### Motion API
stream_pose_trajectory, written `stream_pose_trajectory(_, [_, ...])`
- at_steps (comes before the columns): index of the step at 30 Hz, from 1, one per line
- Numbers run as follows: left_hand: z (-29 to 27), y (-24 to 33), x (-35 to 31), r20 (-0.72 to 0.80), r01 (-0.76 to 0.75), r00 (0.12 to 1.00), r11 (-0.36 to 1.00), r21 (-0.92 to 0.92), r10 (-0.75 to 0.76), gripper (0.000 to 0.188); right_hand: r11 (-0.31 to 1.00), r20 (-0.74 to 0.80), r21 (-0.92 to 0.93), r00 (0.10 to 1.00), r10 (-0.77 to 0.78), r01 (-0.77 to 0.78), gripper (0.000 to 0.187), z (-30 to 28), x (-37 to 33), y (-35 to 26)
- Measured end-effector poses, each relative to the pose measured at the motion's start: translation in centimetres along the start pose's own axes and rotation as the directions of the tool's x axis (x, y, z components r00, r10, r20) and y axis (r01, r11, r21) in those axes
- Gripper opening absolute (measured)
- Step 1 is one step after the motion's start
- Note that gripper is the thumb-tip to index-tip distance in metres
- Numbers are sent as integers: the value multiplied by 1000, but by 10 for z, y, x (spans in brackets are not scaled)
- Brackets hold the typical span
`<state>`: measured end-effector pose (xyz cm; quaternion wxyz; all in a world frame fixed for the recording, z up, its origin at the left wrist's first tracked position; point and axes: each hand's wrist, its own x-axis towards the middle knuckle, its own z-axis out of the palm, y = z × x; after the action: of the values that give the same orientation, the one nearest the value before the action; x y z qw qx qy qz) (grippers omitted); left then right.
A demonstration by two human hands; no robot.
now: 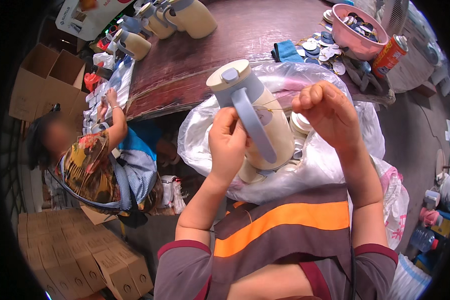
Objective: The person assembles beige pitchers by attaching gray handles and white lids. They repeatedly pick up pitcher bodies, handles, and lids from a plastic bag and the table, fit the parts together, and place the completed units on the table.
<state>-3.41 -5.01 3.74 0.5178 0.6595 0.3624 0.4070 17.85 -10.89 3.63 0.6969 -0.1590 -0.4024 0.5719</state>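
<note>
A cream thermos jug (pixel 270 135) with a grey-blue collar and handle stands slightly tilted in front of me, above an opened clear plastic bag (pixel 200 125). My left hand (pixel 228 142) is closed at the upper part of its handle, thumb and fingers curled. A thin yellowish string (pixel 275 109) runs from beside the handle across the jug's body. Its other end is pinched between the fingertips of my right hand (pixel 330 112), raised right of the jug. Inside the bag, more cream jugs with pale lids (pixel 301 122) show partly; the plastic hides the rest.
On the dark red table (pixel 260 30) are several jugs (pixel 192 17), a blue cloth (pixel 287 51), round tags (pixel 317 50), a pink basin (pixel 352 42) of tags and a spray can (pixel 390 55). Left, a co-worker (pixel 90 165) sits near cardboard boxes (pixel 65 250).
</note>
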Motion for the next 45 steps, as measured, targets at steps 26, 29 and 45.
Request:
stream_pose_trajectory(26, [19, 14, -12, 360, 283, 928, 811, -511, -97, 42, 863, -281, -486, 960, -5, -138, 39, 58, 8, 16])
stream_pose_trajectory(29, [36, 16, -14, 229, 242, 964, 799, -551, -135, 36, 762, -221, -642, 972, -76, -86, 34, 54, 4, 19])
stream_pose_trajectory(45, [6, 9, -23, 42, 92, 996, 923, -374, -83, 48, -202, 231, -969, 819, -526, 143, 33, -15, -13, 40])
